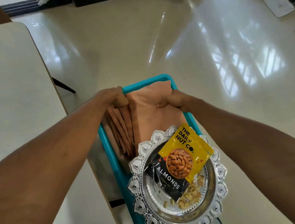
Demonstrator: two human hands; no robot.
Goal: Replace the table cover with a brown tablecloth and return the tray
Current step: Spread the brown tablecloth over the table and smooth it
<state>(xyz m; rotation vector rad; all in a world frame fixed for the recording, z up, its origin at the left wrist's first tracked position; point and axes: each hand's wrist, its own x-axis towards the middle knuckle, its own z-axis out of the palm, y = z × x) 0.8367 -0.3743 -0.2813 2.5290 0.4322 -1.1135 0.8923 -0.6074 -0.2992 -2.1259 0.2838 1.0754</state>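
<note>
A teal plastic tray (pixel 109 146) is held out over the floor, just right of the table. A folded brown tablecloth (pixel 153 111) lies in its far half. An ornate silver plate (pixel 144 167) sits in the near half, carrying a yellow and black almond packet (pixel 180 160) and loose pistachio shells (pixel 190 195). My left hand (pixel 114 97) grips the tray's far left rim, thumb on the cloth. My right hand (pixel 175 100) grips the right rim, with its thumb pressing the cloth.
A white table (pixel 12 90) with a bare top stands at the left, its dark leg (pixel 64 84) showing beneath. Glossy cream floor tiles spread ahead and to the right. A white box (pixel 278 3) lies on the floor at the far right.
</note>
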